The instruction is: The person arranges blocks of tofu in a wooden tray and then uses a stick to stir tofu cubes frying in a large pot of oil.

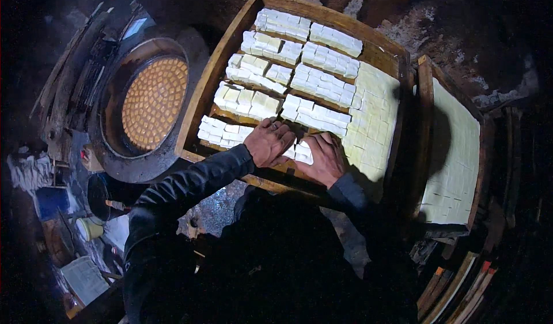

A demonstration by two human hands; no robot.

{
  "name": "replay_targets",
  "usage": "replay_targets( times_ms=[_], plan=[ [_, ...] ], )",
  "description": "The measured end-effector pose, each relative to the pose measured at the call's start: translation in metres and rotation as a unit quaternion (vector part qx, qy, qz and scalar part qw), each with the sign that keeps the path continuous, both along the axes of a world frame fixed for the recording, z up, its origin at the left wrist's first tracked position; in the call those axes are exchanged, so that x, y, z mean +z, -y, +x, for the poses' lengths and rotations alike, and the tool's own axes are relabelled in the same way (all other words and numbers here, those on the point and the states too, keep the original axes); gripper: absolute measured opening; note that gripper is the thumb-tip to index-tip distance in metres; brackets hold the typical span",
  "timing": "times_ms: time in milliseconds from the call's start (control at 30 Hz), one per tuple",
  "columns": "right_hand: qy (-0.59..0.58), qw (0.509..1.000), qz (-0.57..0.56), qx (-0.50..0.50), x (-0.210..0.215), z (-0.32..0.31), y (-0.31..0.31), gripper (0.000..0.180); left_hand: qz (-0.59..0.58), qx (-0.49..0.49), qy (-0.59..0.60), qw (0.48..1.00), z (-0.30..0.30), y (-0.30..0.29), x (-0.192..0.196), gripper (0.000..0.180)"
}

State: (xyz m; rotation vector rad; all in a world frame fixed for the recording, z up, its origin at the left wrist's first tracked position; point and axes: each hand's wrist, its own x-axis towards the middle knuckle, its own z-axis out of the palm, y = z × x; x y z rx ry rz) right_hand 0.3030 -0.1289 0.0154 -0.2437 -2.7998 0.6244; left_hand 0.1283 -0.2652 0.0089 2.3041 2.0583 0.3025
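A wooden tray (216,64) in front of me holds rows of white tofu blocks (311,76), cut into squares and laid in spaced strips. An uncut scored slab (374,116) fills its right side. My left hand (268,143) lies palm down on the nearest row of blocks at the tray's front edge. My right hand (324,158) presses beside it, fingers together, against the small blocks (300,150) between the two hands. Dark sleeves cover both forearms.
A second wooden tray (425,110) with a scored white slab (455,157) stands to the right. At left a round dark pan (115,145) holds several golden fried cubes (154,102). Pots, a cup and clutter lie at the lower left; the surroundings are dark.
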Motion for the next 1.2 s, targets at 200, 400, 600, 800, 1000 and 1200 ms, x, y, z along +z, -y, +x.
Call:
replay_targets(
  times_ms=[200, 400, 600, 800, 1000, 1200],
  plan=[
    [0.014, 0.999, -0.038, 0.01, -0.017, 0.002, -0.003, 0.062, 0.018, -0.039, -0.013, 0.999, -0.004, -0.002, -0.008, 0.058],
    [0.065, 0.997, 0.039, 0.006, 0.0, -0.007, 0.007, 0.085, -0.032, -0.006, -0.073, 0.997, -0.013, 0.011, 0.006, 0.066],
    [0.076, 0.996, 0.038, 0.023, -0.003, -0.031, 0.021, 0.073, -0.048, -0.014, -0.101, 0.994, -0.014, 0.011, 0.006, 0.058],
    [0.05, 0.997, -0.051, 0.026, -0.009, -0.023, 0.012, 0.055, -0.015, -0.004, -0.05, 0.999, -0.017, 0.016, -0.001, 0.051],
    [0.061, 0.997, -0.009, 0.034, -0.009, -0.025, 0.014, 0.067, -0.006, -0.01, 0.005, 1.0, -0.017, 0.012, -0.004, 0.057],
    [0.08, 0.996, 0.034, 0.034, 0.021, 0.011, -0.005, 0.088, 0.001, -0.033, -0.005, 0.999, -0.014, 0.011, -0.008, 0.072]
  ],
)
